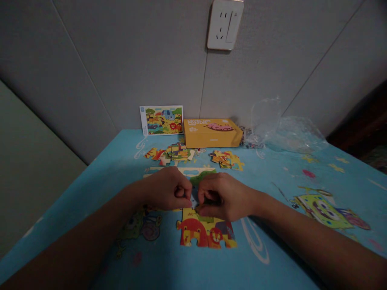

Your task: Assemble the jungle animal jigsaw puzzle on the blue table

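Reaching inward with forearms (290,217) slanted, held left hand (171,188) and right hand (223,197) close together over the partly joined puzzle (205,221), both curled tight; could not tell whether gripping or merely touching. Had loose pieces (181,154) beyond, then a yellow box (213,139).

Your partly joined puzzle (194,229) lies flat on the tabletop (75,177), its middle largely hidden from you. Its near end shows two orange lions and an uneven edge with open notches; its far end, a pale border and green foliage. Just beyond, you see a left heap (179,154) and a right heap (226,159) of loose, jumbled pieces.
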Demonstrator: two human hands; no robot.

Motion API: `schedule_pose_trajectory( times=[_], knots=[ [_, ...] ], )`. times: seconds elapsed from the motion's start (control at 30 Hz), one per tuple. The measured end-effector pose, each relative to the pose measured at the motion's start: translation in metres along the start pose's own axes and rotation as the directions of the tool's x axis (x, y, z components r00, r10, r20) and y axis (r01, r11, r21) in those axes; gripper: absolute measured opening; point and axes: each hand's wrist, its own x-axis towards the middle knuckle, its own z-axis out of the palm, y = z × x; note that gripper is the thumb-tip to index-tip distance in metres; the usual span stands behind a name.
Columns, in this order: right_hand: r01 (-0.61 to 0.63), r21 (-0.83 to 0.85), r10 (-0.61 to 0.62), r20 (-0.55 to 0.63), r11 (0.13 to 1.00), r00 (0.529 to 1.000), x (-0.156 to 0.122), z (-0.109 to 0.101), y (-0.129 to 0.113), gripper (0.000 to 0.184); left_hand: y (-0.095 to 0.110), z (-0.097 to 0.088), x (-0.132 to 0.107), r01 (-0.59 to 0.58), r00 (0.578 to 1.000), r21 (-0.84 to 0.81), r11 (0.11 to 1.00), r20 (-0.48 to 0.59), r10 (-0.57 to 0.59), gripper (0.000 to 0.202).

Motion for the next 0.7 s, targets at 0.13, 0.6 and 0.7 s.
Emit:
schedule_pose_trajectory(
  times=[0.13, 0.6, 0.7],
  knots=[
    [0.002, 0.006, -0.003, 0.021, 1.0, 1.0, 0.002, 0.0036, -0.0017, 0.016, -0.0001, 0.0012, -0.0002, -0.003, 1.0, 0.066, 0.998, 0.021, 0.001, 0.013],
    [0.002, -0.059, 0.001, 0.058, 0.998, 0.998, 0.0021, 0.0011, 0.0032, 0.021, 0.006, 0.0027, -0.0002, -0.005, 0.998, 0.082, 0.997, 0.061, 0.0, 0.017],
    [0.021, -0.047, -0.018, 0.073, 0.999, 0.997, 0.0013, 0.0011, 0.0021, 0.018, 0.0075, 0.0029, -0.0006, 0.003, 0.998, 0.099, 0.995, 0.068, -0.009, 0.017]
  ],
)
